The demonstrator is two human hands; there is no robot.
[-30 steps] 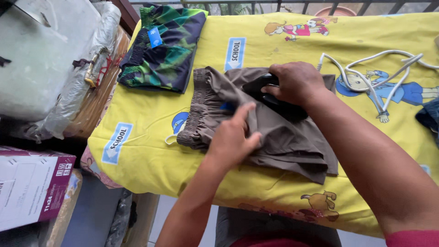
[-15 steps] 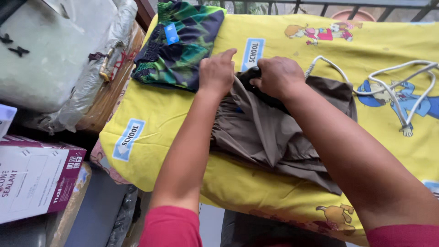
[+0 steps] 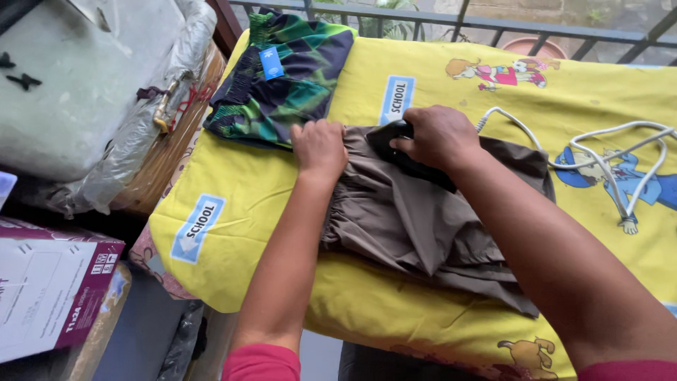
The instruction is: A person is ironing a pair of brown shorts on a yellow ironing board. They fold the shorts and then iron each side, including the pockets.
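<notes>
- So the left hand (image 3: pixel 321 147) is sitting just left of centre in the frame, fingers curled down and pressing on the gathered waistband edge of the brown shorts (image 3: pixel 423 226). Looks more like pinning than a real grab, can't tell if any cloth is pinched.
- The right hand (image 3: pixel 438 135) is right beside it, a bit above centre, fingers clenched round the black handle of an iron (image 3: pixel 409 152), which is resting on top of the shorts.
- The shorts are lying rumpled across the middle of the yellow cartoon-print cloth (image 3: pixel 282 233) that's covering the tabletop, with the leg ends trailing toward the lower right.
- A folded green and dark patterned garment (image 3: pixel 282 85) is lying at the upper left of the cloth, just beside the left hand.
- A white cord (image 3: pixel 606 152) is looping over the cloth on the right side.
- Over at the left edge, a plastic-wrapped bundle (image 3: pixel 92 99) is sitting above a white and purple box (image 3: pixel 49 296).
</notes>
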